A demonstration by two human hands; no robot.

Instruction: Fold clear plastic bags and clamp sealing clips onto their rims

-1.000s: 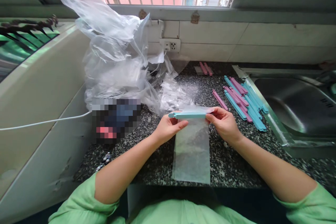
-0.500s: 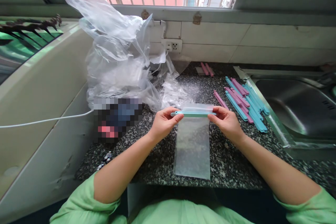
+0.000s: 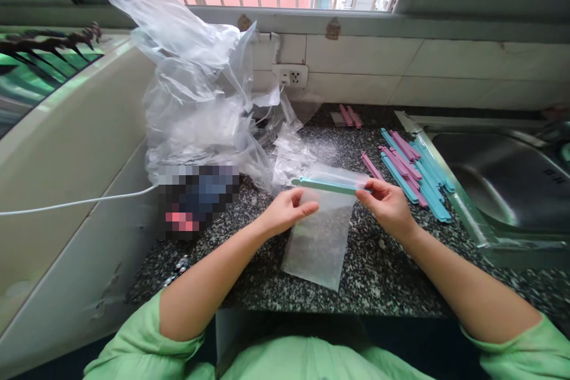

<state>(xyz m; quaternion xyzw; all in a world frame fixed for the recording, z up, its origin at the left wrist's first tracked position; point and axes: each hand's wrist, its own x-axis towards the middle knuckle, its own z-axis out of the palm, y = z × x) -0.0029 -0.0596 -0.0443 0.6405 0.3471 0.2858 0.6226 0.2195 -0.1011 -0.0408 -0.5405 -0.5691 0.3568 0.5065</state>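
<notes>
A blue bag sealing clip (image 3: 329,185) lies across the upper part of a clear plastic bag (image 3: 317,243), and a short strip of the bag shows beyond it. My right hand (image 3: 386,203) pinches the clip's right end between thumb and fingers. At the left, my left hand (image 3: 287,211) is off the clip, just below its left end and beside the bag's edge; its thumb stands apart from the fingers, which are partly behind the bag. The bag hangs tilted over the speckled counter, its lower end toward me.
Pink and blue sealing clips (image 3: 412,172) lie piled between my right hand and a steel sink (image 3: 507,178). Two pink clips (image 3: 350,116) lie near the wall. Crumpled clear plastic bags (image 3: 200,107) stand at the left, behind a blurred-out dark object (image 3: 200,199) with a white cable (image 3: 89,206).
My left hand has let go of the clip's left end and dropped slightly. Clip and bag have tilted, the clip's left end rising and the bag's bottom swinging left.
</notes>
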